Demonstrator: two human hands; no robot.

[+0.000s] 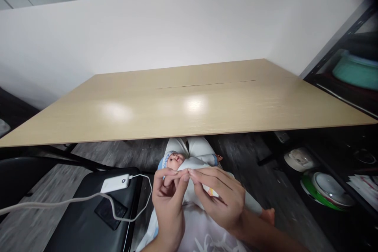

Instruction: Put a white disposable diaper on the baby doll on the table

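A baby doll point(177, 160) in a blue cap and white clothes lies in my lap, just below the near edge of a light wooden table point(189, 102). Both hands meet over the doll's chest. My left hand point(169, 201) pinches white cloth point(191, 163) near the doll's chin, fingers pressed together. My right hand point(220, 197) pinches the same cloth from the right, fingertips touching those of the left. The doll's bare foot point(268, 215) shows at the right, beyond my right wrist.
A black chair point(88, 220) at my left carries a white power bank point(115, 183) with a white cable and a dark phone point(109, 212). White partition walls rise behind the table. A black shelf point(339, 157) on the right holds bowls and plates.
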